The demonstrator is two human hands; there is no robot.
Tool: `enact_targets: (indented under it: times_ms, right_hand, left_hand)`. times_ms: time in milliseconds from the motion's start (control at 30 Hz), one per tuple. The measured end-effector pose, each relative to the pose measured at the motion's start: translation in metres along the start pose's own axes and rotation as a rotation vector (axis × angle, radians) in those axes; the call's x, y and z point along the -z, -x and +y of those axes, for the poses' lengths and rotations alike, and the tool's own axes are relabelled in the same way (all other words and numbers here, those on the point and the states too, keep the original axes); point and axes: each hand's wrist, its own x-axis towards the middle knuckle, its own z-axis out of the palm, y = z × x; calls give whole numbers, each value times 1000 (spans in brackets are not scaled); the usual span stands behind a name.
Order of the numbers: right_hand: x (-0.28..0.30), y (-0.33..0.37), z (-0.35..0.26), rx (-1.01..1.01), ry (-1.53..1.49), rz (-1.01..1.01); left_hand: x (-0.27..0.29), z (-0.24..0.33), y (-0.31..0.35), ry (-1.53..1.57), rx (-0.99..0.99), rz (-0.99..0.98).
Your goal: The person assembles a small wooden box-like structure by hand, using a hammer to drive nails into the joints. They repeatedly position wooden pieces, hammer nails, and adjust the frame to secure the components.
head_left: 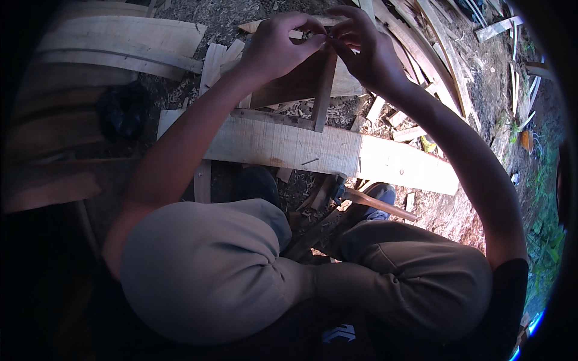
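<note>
My left hand (282, 47) and my right hand (368, 57) meet at the far side, fingertips pinched together. Whatever is between them is too small to make out. Just below the fingers stands a narrow wooden strip (324, 93), beside a dark brown panel (286, 87). Its near end meets a long pale board (265, 141) that lies crosswise in front of my knees. On that board rests a loose nail (310, 161). A hammer (379, 203) with a wooden handle and dark head lies between the board and my legs, near my right shoe.
Wide pale planks (120, 36) are stacked at the far left, near a black plastic bag (123, 108). Long curved wood strips (439, 54) lie at the far right. Wood shavings and offcuts (409, 133) litter the ground. Green plants (545, 240) grow along the right edge.
</note>
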Motion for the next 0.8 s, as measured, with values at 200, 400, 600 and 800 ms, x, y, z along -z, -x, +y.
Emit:
enact_targets:
  times_ms: [200,400,600,800]
  right_hand:
    - [0,3,-3,-125,-255,55]
    - [5,3,-5,-45,-129,83]
    - [7,2,-3,-28,-80,112]
    - [7,3,-3,-166,-194,86]
  left_hand:
    - [-6,-2,5,28,19,6]
    - [-4,1,3,19,84,-65]
    - [-5,1,4,139,-5,-6]
    - [-4,0,5,108,-44,-12]
